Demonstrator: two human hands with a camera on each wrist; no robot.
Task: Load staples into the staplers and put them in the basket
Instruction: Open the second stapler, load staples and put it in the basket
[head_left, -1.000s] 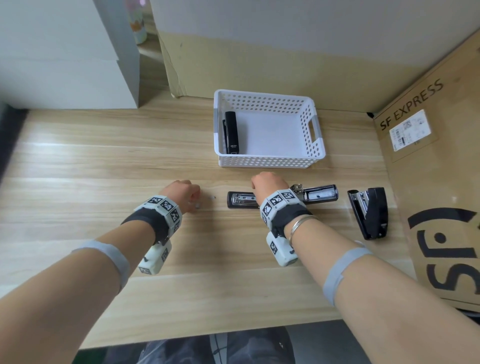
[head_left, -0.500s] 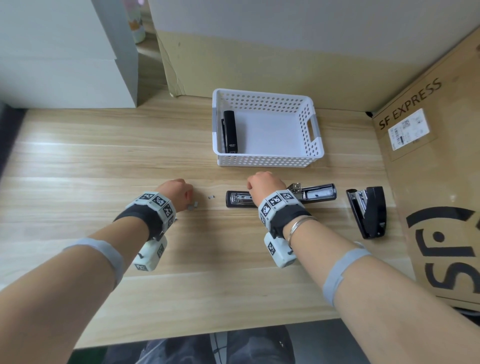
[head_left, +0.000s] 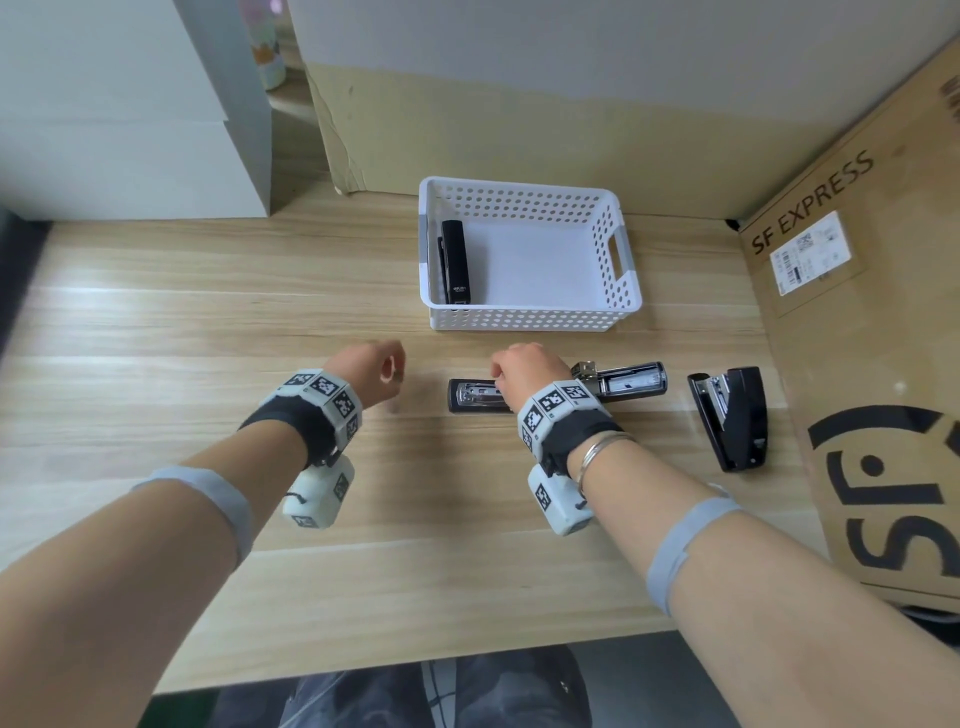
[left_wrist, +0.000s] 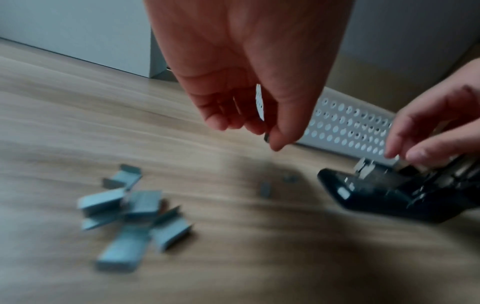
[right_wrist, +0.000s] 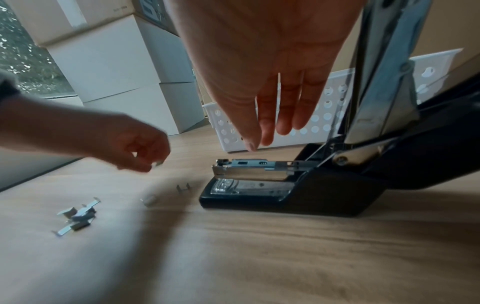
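the left hand (head_left: 371, 370) has lifted off the surface (head_left: 208, 322), its fingers (left_wrist: 279, 142) pinching a small staple strip (right_wrist: 157, 164) beside the open stapler (head_left: 475, 396) (channel still unfilled). right hand (head_left: 527, 366) hovers there, fingers relaxed, holding nothing.

black stapler (head_left: 556, 389) flipped open flat on the bench, second black stapler (head_left: 732, 418) shut to its right, third stapler (head_left: 455, 262) lying in the white perforated plastic basket (head_left: 530, 314), loose silver staple strips (left_wrist: 135, 216) piled at the left
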